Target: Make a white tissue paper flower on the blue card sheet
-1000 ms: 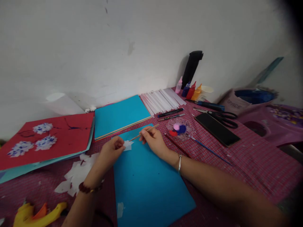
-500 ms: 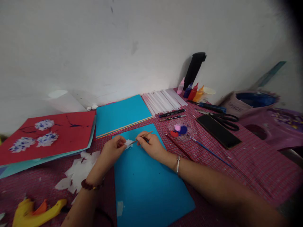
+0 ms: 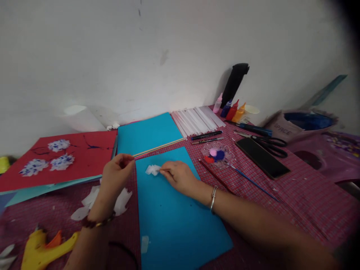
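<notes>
Our right hand [image 3: 181, 179] pinches a thin stick [image 3: 164, 170] pointing left; our left hand [image 3: 117, 174] has its fingers curled close, whether on anything we cannot tell. Between them, nearer the right, white paper [image 3: 152, 170] lies at the stick's tip, toward the blue sheet's [image 3: 180, 221] far end.

Dark red beaded bracelet [image 3: 89, 224] on left wrist [image 3: 95, 210], silvery bangle [image 3: 213, 200] on right wrist [image 3: 204, 193]
</notes>
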Tool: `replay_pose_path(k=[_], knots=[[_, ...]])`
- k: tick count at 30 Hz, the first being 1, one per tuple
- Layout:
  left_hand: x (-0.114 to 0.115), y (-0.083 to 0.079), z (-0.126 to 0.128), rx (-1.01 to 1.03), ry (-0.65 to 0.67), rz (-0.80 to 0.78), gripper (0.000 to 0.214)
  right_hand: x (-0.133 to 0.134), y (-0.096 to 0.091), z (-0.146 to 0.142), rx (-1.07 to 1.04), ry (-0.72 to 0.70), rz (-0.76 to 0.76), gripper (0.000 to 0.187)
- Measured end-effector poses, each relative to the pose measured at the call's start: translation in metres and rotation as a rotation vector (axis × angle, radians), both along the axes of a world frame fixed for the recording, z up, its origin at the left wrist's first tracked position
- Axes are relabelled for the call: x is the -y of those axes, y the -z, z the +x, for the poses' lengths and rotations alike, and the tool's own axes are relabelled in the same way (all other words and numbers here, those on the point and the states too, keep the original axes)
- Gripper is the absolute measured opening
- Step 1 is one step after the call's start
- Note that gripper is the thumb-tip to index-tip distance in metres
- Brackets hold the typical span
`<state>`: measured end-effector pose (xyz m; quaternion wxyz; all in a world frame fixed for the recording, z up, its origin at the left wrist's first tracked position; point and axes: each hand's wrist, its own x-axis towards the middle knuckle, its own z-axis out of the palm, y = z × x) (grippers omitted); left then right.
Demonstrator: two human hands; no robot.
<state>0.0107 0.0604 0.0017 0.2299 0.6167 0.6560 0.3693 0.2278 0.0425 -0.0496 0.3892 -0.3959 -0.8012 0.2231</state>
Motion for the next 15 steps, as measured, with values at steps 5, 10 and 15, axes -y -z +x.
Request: replay_pose_path(k=[5, 10, 15], knots=[[0.014, -0.040, -0.040, 0.028, 0.040, -0.127, 0.025, 0.002, 0.001, 0.002, -0.210, 0.047, -0.077, 0.022], [0.017, -0.047, -0.073, -0.173, 0.094, -0.221, 0.036, -0.009, 0.008, 0.003, -0.701, 0.149, -0.457, 0.025], [0.006, -0.020, -0.070, -0.476, 0.283, -0.436, 0.040, -0.016, 0.012, 0.004, -0.811, 0.160, -0.566, 0.031]])
